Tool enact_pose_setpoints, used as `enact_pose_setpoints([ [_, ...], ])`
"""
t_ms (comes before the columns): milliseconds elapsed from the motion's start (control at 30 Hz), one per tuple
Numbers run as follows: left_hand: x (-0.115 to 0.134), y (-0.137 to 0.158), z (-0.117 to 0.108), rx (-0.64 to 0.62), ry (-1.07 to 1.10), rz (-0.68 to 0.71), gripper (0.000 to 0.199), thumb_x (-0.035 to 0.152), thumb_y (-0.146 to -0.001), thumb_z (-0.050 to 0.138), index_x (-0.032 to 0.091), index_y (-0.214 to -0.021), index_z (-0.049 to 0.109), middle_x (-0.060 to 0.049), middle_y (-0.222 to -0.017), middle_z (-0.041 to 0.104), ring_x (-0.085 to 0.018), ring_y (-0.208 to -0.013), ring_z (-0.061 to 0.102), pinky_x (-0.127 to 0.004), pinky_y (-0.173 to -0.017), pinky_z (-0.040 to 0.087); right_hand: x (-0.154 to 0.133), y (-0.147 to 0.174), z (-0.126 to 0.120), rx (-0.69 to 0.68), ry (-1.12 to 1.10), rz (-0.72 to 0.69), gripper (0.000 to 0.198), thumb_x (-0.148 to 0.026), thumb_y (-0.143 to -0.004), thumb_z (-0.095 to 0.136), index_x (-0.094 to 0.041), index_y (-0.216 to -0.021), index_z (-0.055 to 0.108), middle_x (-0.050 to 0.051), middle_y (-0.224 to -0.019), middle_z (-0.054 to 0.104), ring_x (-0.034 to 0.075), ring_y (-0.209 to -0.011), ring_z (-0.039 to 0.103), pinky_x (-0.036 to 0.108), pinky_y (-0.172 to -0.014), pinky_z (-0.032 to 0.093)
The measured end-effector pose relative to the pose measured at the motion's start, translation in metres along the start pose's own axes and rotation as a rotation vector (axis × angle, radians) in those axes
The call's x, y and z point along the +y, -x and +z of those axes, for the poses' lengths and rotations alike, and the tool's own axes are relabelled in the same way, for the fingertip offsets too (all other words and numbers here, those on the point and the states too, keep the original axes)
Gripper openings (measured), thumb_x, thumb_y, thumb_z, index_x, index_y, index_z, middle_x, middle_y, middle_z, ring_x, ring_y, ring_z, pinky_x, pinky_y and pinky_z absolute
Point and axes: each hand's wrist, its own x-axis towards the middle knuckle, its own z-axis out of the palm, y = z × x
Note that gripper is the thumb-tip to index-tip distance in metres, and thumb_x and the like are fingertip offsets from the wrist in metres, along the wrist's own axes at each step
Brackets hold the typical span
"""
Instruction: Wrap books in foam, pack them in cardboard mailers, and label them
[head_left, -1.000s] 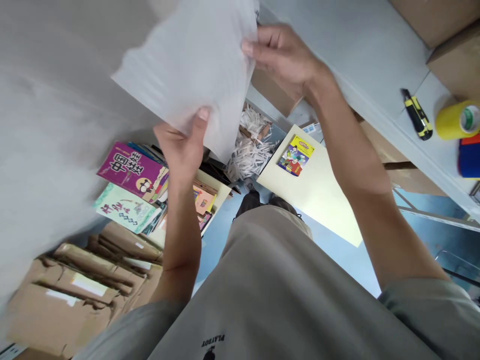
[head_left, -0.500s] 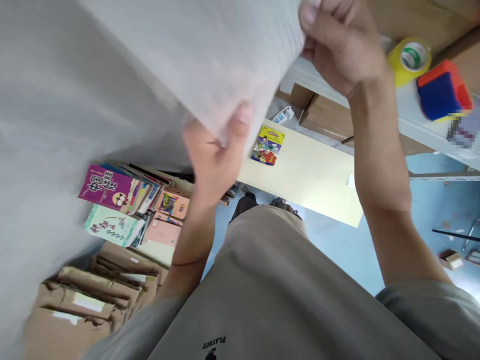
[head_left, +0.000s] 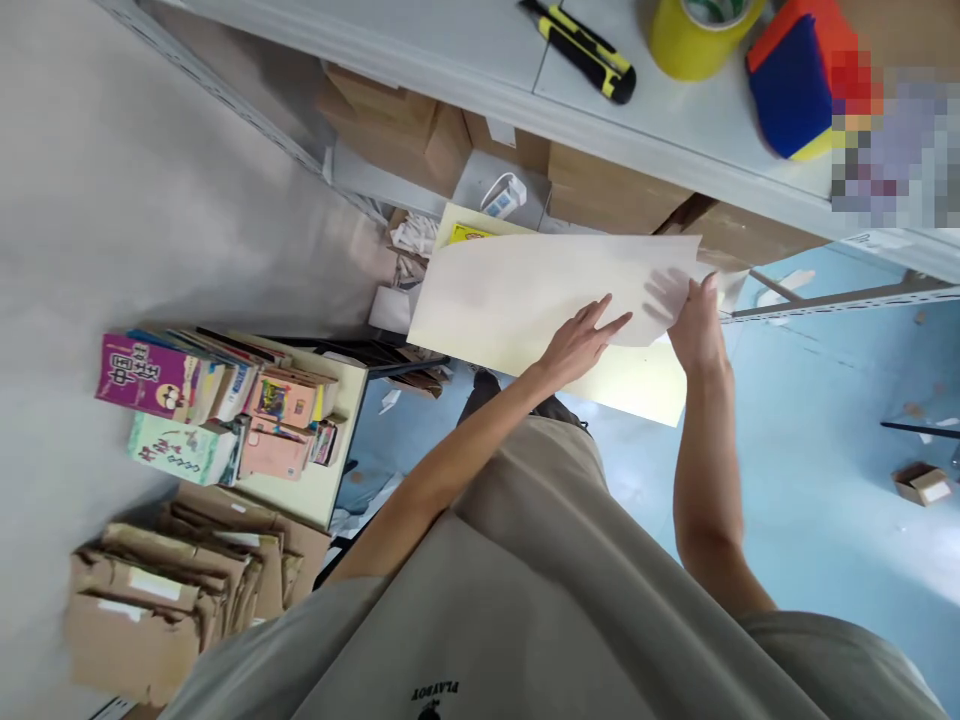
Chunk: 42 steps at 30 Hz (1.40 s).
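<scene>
A large white sheet (head_left: pixel 510 290), thin like paper or plastic film, lies over the pale yellow tabletop (head_left: pixel 645 395). My left hand (head_left: pixel 581 345) rests on it with fingers stretched and spread. At the sheet's right end, my right hand (head_left: pixel 697 325) pinches the edge, thumb on the near side; dark finger shapes show on the sheet beside it. Past the sheet's far edge peeks a strip of a yellow-covered book (head_left: pixel 469 233). The rest of that book is hidden beneath the sheet.
A grey shelf (head_left: pixel 465 50) ahead carries a box cutter (head_left: pixel 589 52), yellow tape (head_left: pixel 694 45) and a red-and-blue object (head_left: pixel 795 85). Cardboard boxes (head_left: pixel 615 185) and a power strip (head_left: pixel 505 195) sit lower. Stacked books (head_left: pixel 150 375) and folded cardboard (head_left: pixel 135 630) stand left.
The white sheet came down from close before the camera onto the tabletop, covering most of the book. My left hand let go of its edge and spread on it; my right hand lowered with the sheet.
</scene>
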Motion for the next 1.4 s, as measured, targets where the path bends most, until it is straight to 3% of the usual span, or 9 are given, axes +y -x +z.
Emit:
enact_pose_setpoints([
  [167,-0.001,-0.012,0.05,-0.212,-0.074,-0.028,0.076,0.009,-0.112,0.06,0.03,-0.184,0.059,-0.018,-0.198,0.041,-0.043,-0.178,0.051,-0.064,-0.137,0.057,0.076,0.034,0.016,0.088,-0.236,0.36,0.049,-0.066,-0.102,0.075,-0.023,-0.123,0.083,0.023,-0.136,0.088,0.033,-0.127,0.088,0.052,-0.108,0.072],
  [300,-0.023,0.001,0.063,-0.385,-0.024,-0.045,0.084,0.042,-0.114,0.079,0.023,-0.19,0.049,-0.023,-0.201,0.031,-0.046,-0.184,0.04,-0.062,-0.147,0.043,0.124,0.035,0.049,0.15,-0.122,0.5,0.028,-0.049,-0.1,0.072,-0.021,-0.101,0.076,0.02,-0.109,0.091,0.027,-0.101,0.088,0.043,-0.097,0.071],
  [433,-0.084,0.041,0.037,-0.361,-0.058,-0.262,0.095,0.063,-0.114,0.074,0.021,-0.193,0.041,-0.02,-0.204,0.019,-0.047,-0.191,0.016,-0.063,-0.154,0.024,0.154,0.037,0.075,0.127,-0.041,0.652,0.023,-0.044,-0.1,0.074,-0.024,-0.09,0.071,0.014,-0.097,0.091,0.027,-0.092,0.088,0.041,-0.096,0.071],
  [633,-0.191,0.116,-0.027,-0.247,-0.255,-0.812,0.106,0.053,-0.113,0.074,0.009,-0.196,0.025,-0.032,-0.203,0.0,-0.057,-0.19,0.009,-0.074,-0.149,0.028,0.172,0.046,0.095,0.105,0.118,0.753,0.012,-0.035,-0.103,0.069,-0.026,-0.094,0.068,0.016,-0.109,0.09,0.032,-0.102,0.086,0.048,-0.106,0.066],
  [833,-0.217,0.143,-0.029,-0.356,-0.239,-0.827,0.101,0.046,-0.112,0.075,0.013,-0.196,0.029,-0.033,-0.203,0.008,-0.055,-0.189,0.018,-0.071,-0.144,0.04,0.155,0.052,0.118,0.211,0.364,0.668,0.035,-0.036,-0.1,0.073,-0.022,-0.132,0.068,0.025,-0.149,0.072,0.039,-0.133,0.075,0.055,-0.113,0.063],
  [967,-0.216,0.144,-0.02,-0.329,-0.251,-0.805,0.098,0.043,-0.108,0.079,0.014,-0.193,0.037,-0.033,-0.202,0.013,-0.058,-0.188,0.021,-0.074,-0.14,0.045,0.133,0.048,0.157,-0.054,0.283,0.595,0.019,-0.036,-0.102,0.07,-0.024,-0.117,0.069,0.019,-0.135,0.075,0.032,-0.112,0.075,0.048,-0.102,0.064],
  [1067,-0.22,0.145,-0.024,-0.318,-0.233,-0.784,0.091,0.04,-0.11,0.078,0.014,-0.19,0.044,-0.033,-0.201,0.02,-0.057,-0.185,0.029,-0.071,-0.138,0.049,0.115,0.042,0.188,-0.076,0.323,0.657,0.013,-0.033,-0.099,0.069,-0.025,-0.108,0.07,0.019,-0.13,0.076,0.033,-0.111,0.071,0.048,-0.098,0.063],
  [1200,-0.239,0.148,-0.04,-0.295,-0.146,-0.748,0.069,0.036,-0.114,0.072,0.014,-0.178,0.06,-0.03,-0.194,0.041,-0.05,-0.174,0.053,-0.062,-0.138,0.052,0.078,0.022,0.232,-0.054,0.306,0.532,0.018,-0.033,-0.106,0.06,-0.025,-0.114,0.074,0.018,-0.126,0.08,0.032,-0.107,0.073,0.046,-0.095,0.062],
  [1400,-0.286,0.139,-0.076,-0.211,0.019,-0.681,0.05,0.039,-0.116,0.067,0.021,-0.162,0.073,-0.02,-0.153,0.081,-0.038,-0.138,0.081,-0.05,-0.124,0.063,-0.011,-0.025,0.332,-0.389,0.218,0.288,0.019,-0.031,-0.116,0.061,-0.025,-0.121,0.079,0.013,-0.128,0.086,0.029,-0.108,0.081,0.04,-0.098,0.064],
])
